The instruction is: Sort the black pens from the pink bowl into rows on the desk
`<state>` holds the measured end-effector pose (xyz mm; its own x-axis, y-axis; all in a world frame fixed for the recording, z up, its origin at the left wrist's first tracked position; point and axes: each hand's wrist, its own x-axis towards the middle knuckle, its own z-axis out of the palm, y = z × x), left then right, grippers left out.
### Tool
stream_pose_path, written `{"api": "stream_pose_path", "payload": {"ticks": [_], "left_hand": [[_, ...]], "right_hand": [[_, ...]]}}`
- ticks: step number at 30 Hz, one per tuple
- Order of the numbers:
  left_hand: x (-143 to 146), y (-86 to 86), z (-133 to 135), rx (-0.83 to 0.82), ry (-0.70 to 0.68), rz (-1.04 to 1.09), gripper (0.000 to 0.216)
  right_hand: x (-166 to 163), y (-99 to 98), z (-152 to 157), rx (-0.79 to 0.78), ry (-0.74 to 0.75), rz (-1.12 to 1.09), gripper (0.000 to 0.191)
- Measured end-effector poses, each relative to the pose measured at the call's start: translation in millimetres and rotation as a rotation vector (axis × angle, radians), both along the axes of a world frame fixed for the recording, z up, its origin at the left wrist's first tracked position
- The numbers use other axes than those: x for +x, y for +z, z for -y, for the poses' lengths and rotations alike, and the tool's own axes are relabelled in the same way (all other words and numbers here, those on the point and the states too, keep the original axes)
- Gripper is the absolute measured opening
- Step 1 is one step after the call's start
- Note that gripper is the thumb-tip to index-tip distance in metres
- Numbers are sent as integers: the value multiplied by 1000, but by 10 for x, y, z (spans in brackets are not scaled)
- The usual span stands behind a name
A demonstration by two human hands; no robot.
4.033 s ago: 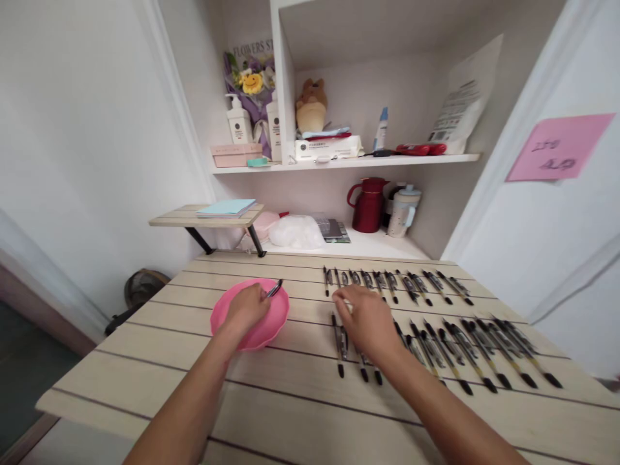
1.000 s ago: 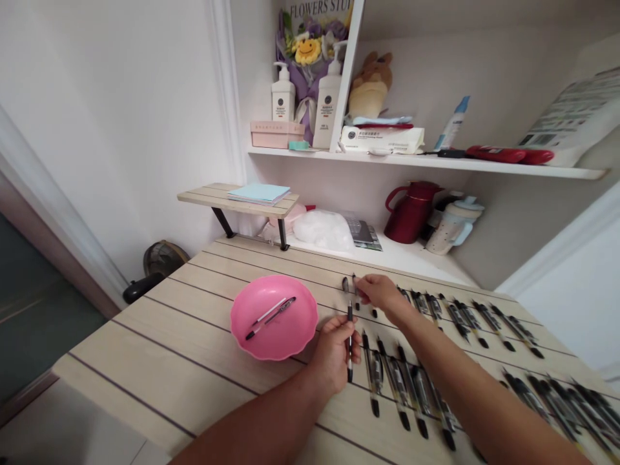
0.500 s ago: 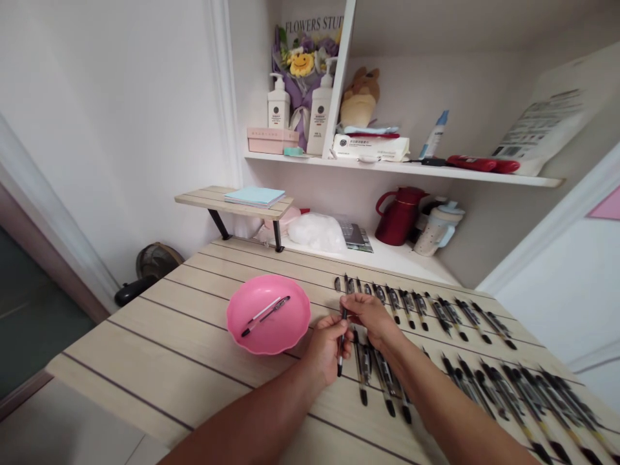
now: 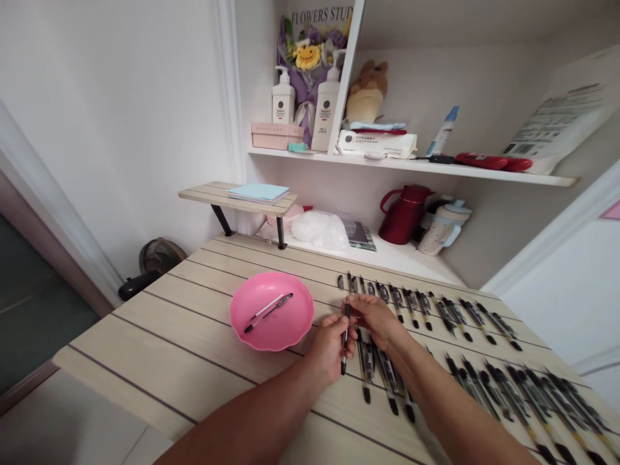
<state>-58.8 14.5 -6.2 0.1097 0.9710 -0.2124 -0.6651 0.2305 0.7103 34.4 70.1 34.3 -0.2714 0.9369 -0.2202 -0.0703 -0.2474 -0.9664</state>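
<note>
A dark pen (image 4: 345,345) points down and toward me between my two hands. My left hand (image 4: 332,345) is closed around its barrel. The fingertips of my right hand (image 4: 372,316) pinch the pen's upper end; whether they grip a separate small part there I cannot tell. To the left lies a pink scalloped bowl (image 4: 242,290), holding one black-capped pen (image 4: 276,309) and a thin white stick-like piece (image 4: 264,308). Beneath and to the right of my hands, rows of pens (image 4: 526,400) with separate black caps lie on the slatted table; my right forearm hides some of them.
At the back left a small raised shelf (image 4: 208,194) carries a pale blue pad (image 4: 259,192). Behind the table stand a white plastic bag (image 4: 320,230), a red jug (image 4: 404,216) and a tumbler (image 4: 443,229). Above runs a wall shelf (image 4: 426,166) with bottles and boxes.
The whole view has shifted slightly to the left, so things sit a little further right. Both hands keep the same hold on the pen.
</note>
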Motion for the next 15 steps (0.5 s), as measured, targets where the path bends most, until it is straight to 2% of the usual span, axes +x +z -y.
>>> {"api": "stream_pose_path", "payload": {"ticks": [15], "left_hand": [[-5, 22, 6, 4, 1, 2, 27]], "right_hand": [[14, -32, -20, -20, 53, 55, 30]]}}
